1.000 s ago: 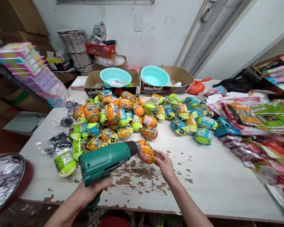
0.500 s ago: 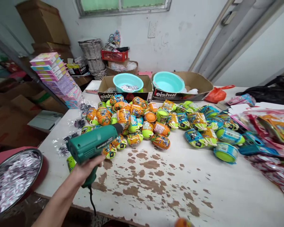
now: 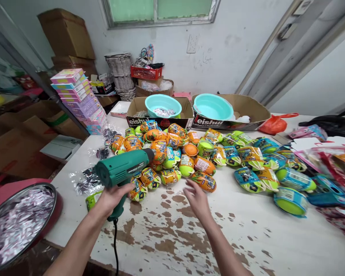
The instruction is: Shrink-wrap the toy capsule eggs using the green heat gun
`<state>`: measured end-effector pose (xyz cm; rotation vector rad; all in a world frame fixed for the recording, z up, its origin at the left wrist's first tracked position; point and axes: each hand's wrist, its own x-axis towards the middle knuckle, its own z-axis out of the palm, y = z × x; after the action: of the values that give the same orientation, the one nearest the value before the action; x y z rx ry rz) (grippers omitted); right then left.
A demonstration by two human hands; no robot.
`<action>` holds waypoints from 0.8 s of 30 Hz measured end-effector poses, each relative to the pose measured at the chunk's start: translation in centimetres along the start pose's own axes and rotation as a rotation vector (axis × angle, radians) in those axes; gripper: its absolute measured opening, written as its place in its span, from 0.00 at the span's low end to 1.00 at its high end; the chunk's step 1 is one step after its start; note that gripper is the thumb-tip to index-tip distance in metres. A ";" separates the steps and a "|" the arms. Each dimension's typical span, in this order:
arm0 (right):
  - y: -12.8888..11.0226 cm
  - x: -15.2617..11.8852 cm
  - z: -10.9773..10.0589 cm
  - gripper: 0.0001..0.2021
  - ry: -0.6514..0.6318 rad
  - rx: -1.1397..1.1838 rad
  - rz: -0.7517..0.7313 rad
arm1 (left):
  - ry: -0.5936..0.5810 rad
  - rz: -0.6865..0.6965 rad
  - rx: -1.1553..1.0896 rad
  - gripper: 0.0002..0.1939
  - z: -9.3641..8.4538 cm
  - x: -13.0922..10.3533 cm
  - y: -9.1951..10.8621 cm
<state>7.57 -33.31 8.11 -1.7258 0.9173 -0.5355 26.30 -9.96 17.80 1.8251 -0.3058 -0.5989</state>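
My left hand (image 3: 113, 197) is wrapped round the handle of a green heat gun (image 3: 123, 166), its nozzle pointing right over a pile of wrapped toy eggs. Near the front of the pile, my right hand (image 3: 197, 197) reaches forward with fingers apart, holding nothing, beside an orange wrapped egg (image 3: 204, 181). Orange, green and blue eggs in printed film lie heaped across the table (image 3: 218, 245). More blue and green ones, such as a blue wrapped egg (image 3: 291, 201), lie at the right.
Two cardboard boxes holding turquoise basins (image 3: 163, 105) (image 3: 213, 107) stand behind the eggs. A metal bowl (image 3: 56, 203) of small packets is at the left, near stacked pink and purple boxes (image 3: 80, 97). Plastic packaging (image 3: 336, 165) and a red bag (image 3: 273, 124) lie right.
My right hand has come into view and extended over the table toward the eggs. An orange object at the bottom edge is out of view. The camera view has shifted slightly; my left hand still holds the heat gun.
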 end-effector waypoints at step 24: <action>-4.1 4.6 3.2 0.13 0.061 -0.543 -0.736 | -0.141 -0.028 0.158 0.11 -2.1 -3.9 -1.6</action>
<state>14.00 -34.50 10.52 -2.5702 0.4545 -0.8680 24.01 -5.79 17.76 1.9448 -0.4329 -0.7431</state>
